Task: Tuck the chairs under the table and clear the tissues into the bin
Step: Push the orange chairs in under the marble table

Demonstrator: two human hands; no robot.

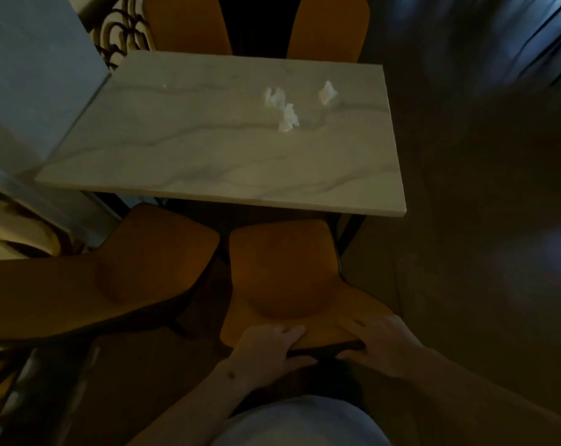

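Head view, marble table [208, 162], tissues [287, 119], dark floor [465, 220]

Count: chairs, tissues, table, hands

4 orange chairs [282, 272], 3 crumpled tissues [289, 119], 1 marble table [208, 162], 2 hands [266, 349].

A single head-worn camera looks forward and steeply down from above the person's own chest, which fills the bottom centre of the frame. It sits close: the forearms run in from the lower edge and both hands lie in the lower middle. The marble desk [208, 149] spans the upper centre, seen from above, with its far edge near the top. Wide-angle bending curves the floor at the right edge. The light is dim.
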